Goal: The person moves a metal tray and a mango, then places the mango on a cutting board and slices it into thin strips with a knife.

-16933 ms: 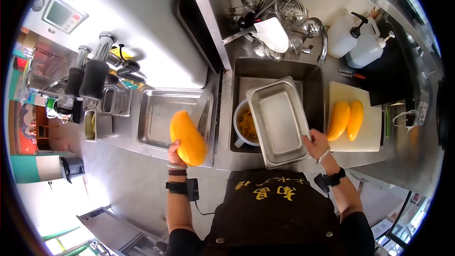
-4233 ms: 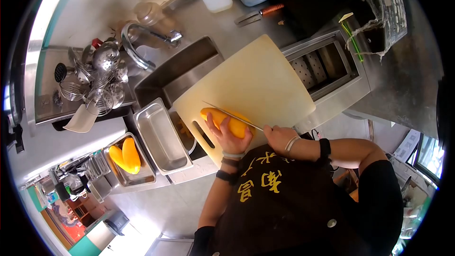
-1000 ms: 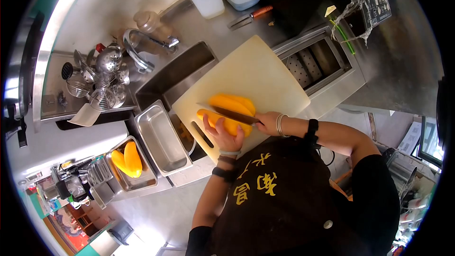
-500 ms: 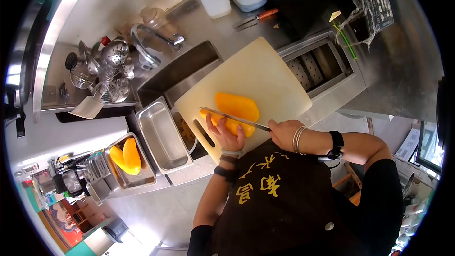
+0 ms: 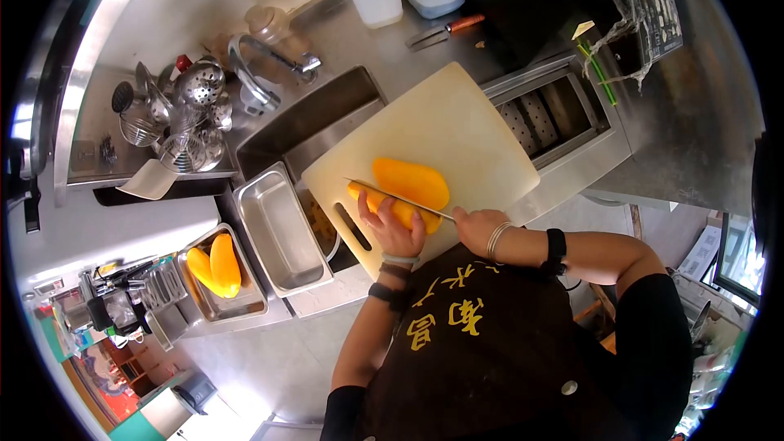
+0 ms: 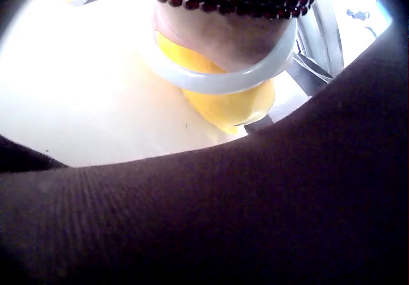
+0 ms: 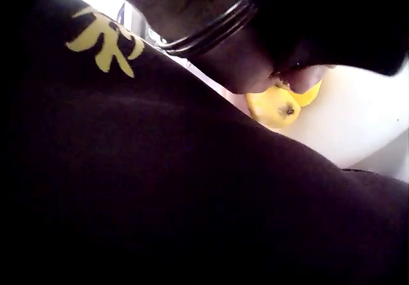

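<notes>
On the white cutting board [image 5: 469,131], my left hand [image 5: 395,235] holds a yellow mango [image 5: 408,214], fingers curled over its near side. A cut mango slab [image 5: 415,182] lies just beyond it. My right hand [image 5: 482,230] grips the handle of a knife [image 5: 392,194], whose blade lies edge-on along the top of the held mango. In the left wrist view, the mango [image 6: 233,109] shows beneath a pale bangle. The right wrist view shows the stem end of the mango [image 7: 275,108] beside my fingers; the knife is hidden there.
The board bridges part of the sink [image 5: 327,118]. An empty steel pan [image 5: 282,229] stands left of it, beside a tray [image 5: 245,310] bearing two mangoes [image 5: 222,268]. Ladles and whisks [image 5: 192,110] crowd the back left. A red-handled fork [image 5: 447,30] lies behind the board.
Earlier, my left hand held a whole mango and my right a steel pan. Since then the slab has come off the mango; the knife has shifted from between the two onto the held part.
</notes>
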Tool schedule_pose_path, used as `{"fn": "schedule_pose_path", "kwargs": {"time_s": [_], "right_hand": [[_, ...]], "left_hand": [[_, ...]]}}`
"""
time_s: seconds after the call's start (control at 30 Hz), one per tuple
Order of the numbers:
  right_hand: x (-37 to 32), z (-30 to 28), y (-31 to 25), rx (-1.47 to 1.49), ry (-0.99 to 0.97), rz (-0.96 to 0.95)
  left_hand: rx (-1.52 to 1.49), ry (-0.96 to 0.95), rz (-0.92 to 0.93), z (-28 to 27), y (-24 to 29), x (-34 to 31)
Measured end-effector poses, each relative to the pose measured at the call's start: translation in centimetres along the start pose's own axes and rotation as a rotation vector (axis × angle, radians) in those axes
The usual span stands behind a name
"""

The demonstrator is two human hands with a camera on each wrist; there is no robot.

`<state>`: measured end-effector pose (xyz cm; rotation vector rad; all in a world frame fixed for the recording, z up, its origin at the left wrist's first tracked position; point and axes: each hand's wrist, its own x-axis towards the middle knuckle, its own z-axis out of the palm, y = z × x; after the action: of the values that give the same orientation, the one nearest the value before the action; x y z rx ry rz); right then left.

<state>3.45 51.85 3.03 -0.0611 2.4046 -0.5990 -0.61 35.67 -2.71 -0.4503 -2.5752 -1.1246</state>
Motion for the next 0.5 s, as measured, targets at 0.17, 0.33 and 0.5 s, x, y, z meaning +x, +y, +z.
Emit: {"fn": "schedule_pose_path", "kwargs": {"time_s": [0.17, 0.33, 0.5], "right_hand": [[1.5, 2.0, 0.6, 0.026, 0.093, -0.054], [1.6, 2.7, 0.6, 0.012, 0.107, -0.019], [1.6, 1.9, 0.2, 0.025, 0.102, -0.031]], "left_hand": [[0.013, 0.011, 0.012, -0.1, -0.1, -0.1], [0.012, 0.006, 0.004, 0.0, 0.0, -0.2], [-0.015, 0.013, -0.014, 0.2, -0.2, -0.3]]}}
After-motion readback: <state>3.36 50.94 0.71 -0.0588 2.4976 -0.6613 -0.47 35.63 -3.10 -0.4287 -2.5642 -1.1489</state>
